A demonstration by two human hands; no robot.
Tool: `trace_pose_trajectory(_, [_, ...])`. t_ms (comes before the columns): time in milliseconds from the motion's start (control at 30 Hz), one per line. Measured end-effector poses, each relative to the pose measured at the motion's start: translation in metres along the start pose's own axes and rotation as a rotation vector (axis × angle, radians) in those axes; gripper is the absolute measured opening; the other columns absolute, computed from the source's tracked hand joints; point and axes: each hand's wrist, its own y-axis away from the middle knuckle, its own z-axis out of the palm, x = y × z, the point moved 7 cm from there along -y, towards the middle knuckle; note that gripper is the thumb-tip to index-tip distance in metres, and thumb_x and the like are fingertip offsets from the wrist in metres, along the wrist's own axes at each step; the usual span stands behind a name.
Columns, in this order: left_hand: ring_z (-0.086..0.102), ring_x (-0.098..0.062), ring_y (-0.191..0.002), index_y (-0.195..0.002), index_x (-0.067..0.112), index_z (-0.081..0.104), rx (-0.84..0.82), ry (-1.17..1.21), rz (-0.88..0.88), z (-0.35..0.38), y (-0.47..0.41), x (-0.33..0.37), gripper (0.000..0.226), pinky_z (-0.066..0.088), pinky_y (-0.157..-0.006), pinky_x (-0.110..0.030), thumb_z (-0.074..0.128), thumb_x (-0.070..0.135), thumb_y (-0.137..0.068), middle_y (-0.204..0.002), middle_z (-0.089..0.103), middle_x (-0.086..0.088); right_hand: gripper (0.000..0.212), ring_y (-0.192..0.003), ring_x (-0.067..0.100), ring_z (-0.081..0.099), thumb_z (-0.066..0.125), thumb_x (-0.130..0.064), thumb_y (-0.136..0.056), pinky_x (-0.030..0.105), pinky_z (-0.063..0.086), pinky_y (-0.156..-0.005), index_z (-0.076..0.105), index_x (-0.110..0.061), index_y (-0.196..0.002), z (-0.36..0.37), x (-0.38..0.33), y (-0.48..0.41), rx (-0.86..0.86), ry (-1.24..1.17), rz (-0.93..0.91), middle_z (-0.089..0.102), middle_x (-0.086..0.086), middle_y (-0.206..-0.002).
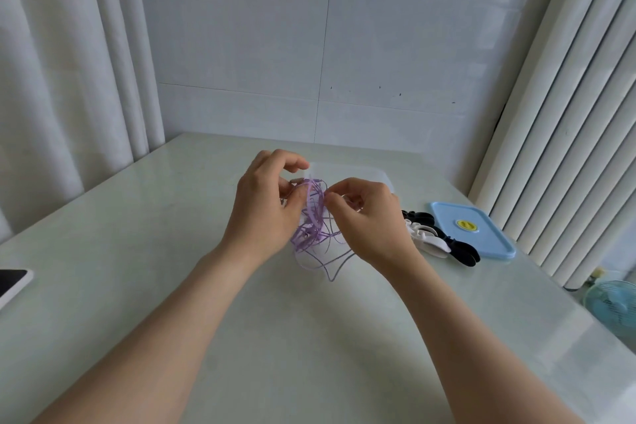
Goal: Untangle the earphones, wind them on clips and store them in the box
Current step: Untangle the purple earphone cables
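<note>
- Head view: left hand (265, 206) and right hand (370, 220) are pinching tangled purple earphones (315, 234) at frame centre.
- Untangling is underway; next, teasing loops free before using the clips (437, 237).

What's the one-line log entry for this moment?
stage: untangling | left hand: holds earphone tangle | right hand: pinches same tangle | clips: untouched | lid: on table

Nothing legible; the yellow sticker (465, 225) on the blue lid (495, 243) is unreadable.
</note>
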Motion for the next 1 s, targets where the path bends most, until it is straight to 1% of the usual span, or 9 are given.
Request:
trace_pose_trajectory(167, [0.066,-0.008,-0.070,-0.098,0.020,0.070,0.022,-0.035,-0.005,-0.003,-0.001,0.000,0.012,0.048,-0.072,-0.016,0.080,0.018,-0.091,-0.105,0.054,0.005,0.020,-0.058,0.004,0.053,0.057,-0.019,-0.098,0.020,0.042,-0.057,0.075,-0.024,-0.091,0.000,0.005,-0.002,-0.003,-0.033,0.053,0.068,-0.005,-0.068])
trace_pose_trajectory(333, [0.065,-0.011,-0.067,-0.091,0.020,0.059,0.069,-0.006,-0.073,-0.008,-0.001,-0.003,0.028,0.048,-0.065,-0.017,0.085,0.028,-0.088,-0.084,0.065,0.005,0.021,-0.066,0.013,0.051,0.053,-0.016,-0.098,0.031,0.044,-0.064,0.072,-0.015,-0.090,0.004,0.008,-0.002,-0.069,-0.176,0.119,0.065,0.006,-0.072])
trace_pose_trajectory(600, [0.067,-0.008,-0.071,-0.082,0.024,0.075,-0.074,0.035,-0.186,0.003,0.000,-0.008,0.013,0.043,-0.064,-0.012,0.078,0.030,-0.092,-0.075,0.073,0.013,0.027,-0.065,0.007,0.051,0.049,-0.008,-0.100,0.018,0.044,-0.064,0.067,-0.008,-0.080,0.004,0.006,-0.002,-0.136,-0.330,0.188,0.060,-0.006,-0.068])
trace_pose_trajectory(667, [0.066,-0.012,-0.071,-0.079,0.025,0.077,-0.156,0.153,-0.272,0.009,0.001,-0.013,0.016,0.047,-0.069,-0.023,0.072,0.028,-0.094,-0.073,0.073,0.006,0.029,-0.062,0.006,0.048,0.048,-0.007,-0.101,0.014,0.043,-0.059,0.064,-0.009,-0.076,0.004,0.005,0.000,-0.147,-0.366,0.198,0.057,-0.005,-0.068])
trace_pose_trajectory(733, [0.062,-0.018,-0.071,-0.078,0.023,0.080,-0.219,0.299,-0.358,0.013,0.002,-0.015,0.021,0.045,-0.073,-0.033,0.065,0.032,-0.090,-0.076,0.072,-0.013,0.026,-0.067,0.011,0.044,0.049,-0.008,-0.100,0.024,0.039,-0.063,0.061,-0.001,-0.078,0.004,0.007,0.000,-0.153,-0.356,0.206,0.052,0.003,-0.074])
trace_pose_trajectory(800, [0.060,-0.020,-0.075,-0.080,0.018,0.081,-0.247,0.402,-0.419,0.011,0.002,-0.013,0.030,0.044,-0.073,-0.035,0.057,0.036,-0.082,-0.086,0.072,-0.023,0.025,-0.074,0.015,0.045,0.050,-0.011,-0.101,0.032,0.038,-0.070,0.065,0.004,-0.087,0.006,0.011,-0.001,-0.147,-0.334,0.210,0.054,0.006,-0.078])
trace_pose_trajectory(867, [0.059,-0.017,-0.072,-0.083,0.013,0.082,-0.267,0.457,-0.472,0.009,0.003,-0.011,0.041,0.042,-0.064,-0.029,0.050,0.039,-0.081,-0.090,0.075,-0.021,0.026,-0.076,0.017,0.050,0.051,-0.012,-0.101,0.033,0.041,-0.073,0.073,-0.005,-0.088,0.005,0.012,-0.001,-0.131,-0.323,0.220,0.061,0.006,-0.080])
trace_pose_trajectory(933, [0.055,-0.011,-0.068,-0.084,0.015,0.083,-0.283,0.439,-0.492,0.008,0.003,-0.011,0.042,0.042,-0.062,-0.023,0.049,0.039,-0.082,-0.089,0.076,-0.016,0.028,-0.071,0.010,0.057,0.052,-0.008,-0.100,0.023,0.045,-0.070,0.076,-0.010,-0.085,0.001,0.011,-0.002,-0.121,-0.325,0.210,0.068,0.002,-0.076])
trace_pose_trajectory(1000, [0.062,-0.015,-0.071,-0.084,0.019,0.084,-0.283,0.408,-0.482,0.009,0.004,-0.013,0.028,0.049,-0.072,-0.030,0.058,0.028,-0.085,-0.086,0.076,-0.013,0.030,-0.062,-0.001,0.060,0.052,-0.003,-0.099,0.011,0.046,-0.062,0.076,-0.011,-0.082,-0.003,0.007,-0.001,-0.120,-0.330,0.197,0.071,-0.008,-0.069])
